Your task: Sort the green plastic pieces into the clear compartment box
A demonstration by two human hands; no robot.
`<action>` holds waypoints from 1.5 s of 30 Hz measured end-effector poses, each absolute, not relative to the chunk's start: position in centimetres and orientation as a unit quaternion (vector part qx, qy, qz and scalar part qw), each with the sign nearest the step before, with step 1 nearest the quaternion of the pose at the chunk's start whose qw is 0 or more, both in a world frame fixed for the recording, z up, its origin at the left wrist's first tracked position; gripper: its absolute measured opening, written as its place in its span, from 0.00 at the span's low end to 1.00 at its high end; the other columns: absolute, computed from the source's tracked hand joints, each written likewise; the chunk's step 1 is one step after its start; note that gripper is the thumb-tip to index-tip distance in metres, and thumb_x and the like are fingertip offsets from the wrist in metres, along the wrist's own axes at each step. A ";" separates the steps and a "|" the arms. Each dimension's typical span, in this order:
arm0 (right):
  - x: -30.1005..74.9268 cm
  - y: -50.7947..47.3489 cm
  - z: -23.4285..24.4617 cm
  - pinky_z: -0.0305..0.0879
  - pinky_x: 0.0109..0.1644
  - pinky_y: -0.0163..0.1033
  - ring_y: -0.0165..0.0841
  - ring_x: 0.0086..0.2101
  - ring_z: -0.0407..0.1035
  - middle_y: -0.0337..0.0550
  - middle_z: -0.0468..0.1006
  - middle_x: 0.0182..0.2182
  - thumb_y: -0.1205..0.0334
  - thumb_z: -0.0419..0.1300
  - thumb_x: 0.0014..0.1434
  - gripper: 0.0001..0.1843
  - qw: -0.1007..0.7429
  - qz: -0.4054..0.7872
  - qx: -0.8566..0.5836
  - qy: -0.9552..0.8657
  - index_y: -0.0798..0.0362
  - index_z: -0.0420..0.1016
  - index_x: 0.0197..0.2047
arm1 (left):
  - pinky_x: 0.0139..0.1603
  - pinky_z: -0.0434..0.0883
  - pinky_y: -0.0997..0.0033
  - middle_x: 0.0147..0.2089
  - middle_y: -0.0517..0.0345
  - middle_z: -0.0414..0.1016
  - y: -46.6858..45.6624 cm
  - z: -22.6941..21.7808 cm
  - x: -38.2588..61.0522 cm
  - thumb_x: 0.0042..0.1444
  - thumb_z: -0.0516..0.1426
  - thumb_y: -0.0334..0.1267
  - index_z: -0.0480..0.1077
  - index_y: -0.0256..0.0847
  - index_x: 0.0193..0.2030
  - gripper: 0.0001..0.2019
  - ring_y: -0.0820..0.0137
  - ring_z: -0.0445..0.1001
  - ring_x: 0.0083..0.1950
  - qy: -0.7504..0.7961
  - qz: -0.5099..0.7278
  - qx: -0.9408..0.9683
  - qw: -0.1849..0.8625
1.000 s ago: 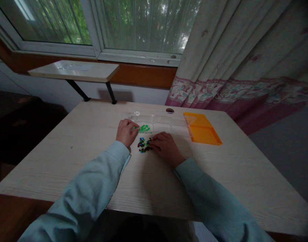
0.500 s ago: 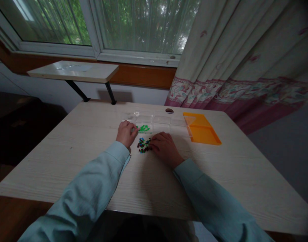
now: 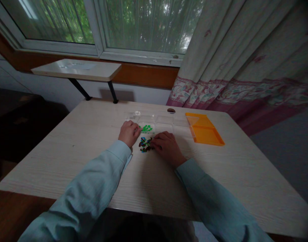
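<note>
Fingers (image 3: 156, 142) of the right hand (image 3: 167, 148) bend down to the right edge of a small heap of mixed blue, green and dark reddish-brown pieces (image 3: 143, 144); whether they pinch one, I cannot tell. This heap lies directly on the pale wood-grain tabletop (image 3: 53, 158), between the two hands and just on the near side of a clear plastic tray with divided compartments (image 3: 165, 119). Bent fingers of the left hand (image 3: 128, 133) reach the tray's near side, close beside a cluster of bright green pieces (image 3: 147, 128) in one compartment; their tips are too small to show whether anything is gripped. Overlapping the clear tray's right end is a shallow orange plastic tray (image 3: 206, 135) with a ridge across its middle. Light blue-green sleeves (image 3: 93, 178) cover both forearms. Farther back, a raised white shelf (image 3: 78, 71) stands on black legs, left of a floral curtain (image 3: 234, 60).
</note>
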State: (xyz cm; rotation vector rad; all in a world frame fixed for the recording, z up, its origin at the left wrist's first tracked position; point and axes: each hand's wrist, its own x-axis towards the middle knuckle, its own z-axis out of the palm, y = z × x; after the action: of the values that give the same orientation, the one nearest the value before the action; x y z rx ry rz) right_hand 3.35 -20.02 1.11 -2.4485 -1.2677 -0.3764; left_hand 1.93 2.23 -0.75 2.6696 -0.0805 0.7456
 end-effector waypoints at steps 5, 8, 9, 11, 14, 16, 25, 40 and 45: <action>3.3 -19.7 1.0 0.54 0.46 0.44 0.37 0.43 0.61 0.43 0.75 0.40 0.61 0.61 0.59 0.07 0.175 -0.143 -0.863 -0.452 0.48 0.78 0.41 | 0.47 0.64 0.58 0.35 0.51 0.67 2.0 -0.4 1.7 0.60 0.52 0.46 0.72 0.41 0.35 0.13 0.60 0.63 0.43 -0.023 0.270 0.949 0.159; 3.2 -19.6 1.0 0.54 0.46 0.44 0.38 0.44 0.61 0.43 0.75 0.40 0.61 0.61 0.59 0.07 0.175 -0.148 -0.864 -0.449 0.48 0.77 0.42 | 0.48 0.63 0.57 0.36 0.50 0.67 1.8 0.0 1.5 0.61 0.51 0.45 0.72 0.41 0.36 0.12 0.60 0.63 0.43 -0.019 0.285 0.945 0.158; 3.2 -19.6 1.1 0.54 0.46 0.44 0.38 0.44 0.61 0.43 0.75 0.41 0.61 0.60 0.59 0.07 0.174 -0.147 -0.864 -0.449 0.48 0.77 0.42 | 0.48 0.63 0.57 0.37 0.50 0.67 1.7 0.1 1.5 0.61 0.51 0.44 0.72 0.41 0.37 0.12 0.60 0.63 0.44 -0.018 0.290 0.943 0.160; 3.1 -19.5 1.2 0.54 0.46 0.44 0.38 0.44 0.61 0.44 0.75 0.40 0.61 0.60 0.59 0.07 0.172 -0.142 -0.865 -0.449 0.47 0.77 0.41 | 0.49 0.62 0.57 0.38 0.50 0.67 1.6 0.2 1.4 0.61 0.51 0.43 0.72 0.42 0.39 0.11 0.60 0.63 0.45 -0.017 0.299 0.940 0.163; 3.1 -19.4 1.2 0.55 0.46 0.44 0.38 0.43 0.61 0.43 0.75 0.40 0.61 0.61 0.58 0.07 0.176 -0.135 -0.870 -0.441 0.47 0.78 0.40 | 0.50 0.62 0.57 0.40 0.50 0.67 1.6 0.1 1.4 0.61 0.51 0.42 0.71 0.42 0.42 0.10 0.60 0.63 0.45 -0.012 0.299 0.940 0.167; 3.1 -19.3 1.1 0.55 0.46 0.44 0.38 0.43 0.61 0.43 0.75 0.40 0.61 0.61 0.58 0.06 0.182 -0.131 -0.872 -0.435 0.48 0.78 0.40 | 0.49 0.63 0.58 0.40 0.50 0.67 1.7 0.0 1.5 0.61 0.51 0.42 0.70 0.41 0.44 0.11 0.60 0.64 0.45 -0.007 0.289 0.942 0.170; 3.4 -19.5 0.8 0.56 0.46 0.43 0.38 0.42 0.62 0.43 0.75 0.38 0.65 0.61 0.57 0.05 0.218 -0.105 -0.870 -0.430 0.49 0.77 0.37 | 0.46 0.62 0.59 0.39 0.52 0.72 2.2 -0.2 1.7 0.61 0.50 0.45 0.68 0.42 0.47 0.13 0.61 0.65 0.42 -0.017 0.247 0.952 0.179; 3.3 -19.9 1.1 0.56 0.46 0.43 0.38 0.43 0.62 0.44 0.74 0.39 0.62 0.62 0.58 0.05 0.201 -0.116 -0.867 -0.440 0.48 0.77 0.39 | 0.52 0.61 0.60 0.40 0.53 0.70 0.9 1.6 0.5 0.63 0.49 0.42 0.70 0.42 0.45 0.12 0.62 0.64 0.46 -0.068 0.308 0.924 0.216; 3.4 -19.8 0.8 0.56 0.46 0.43 0.38 0.42 0.62 0.43 0.74 0.39 0.64 0.62 0.56 0.03 0.206 -0.116 -0.872 -0.429 0.50 0.76 0.36 | 0.51 0.62 0.61 0.41 0.53 0.71 -0.1 1.4 0.1 0.63 0.48 0.41 0.70 0.41 0.43 0.12 0.64 0.65 0.46 -0.109 0.278 0.923 0.245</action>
State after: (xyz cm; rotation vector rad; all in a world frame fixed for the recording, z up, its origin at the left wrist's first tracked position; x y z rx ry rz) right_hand 3.44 -19.83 0.83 -2.4285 -1.1966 -0.3230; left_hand 0.14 -0.11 1.37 2.5191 -0.2974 0.7584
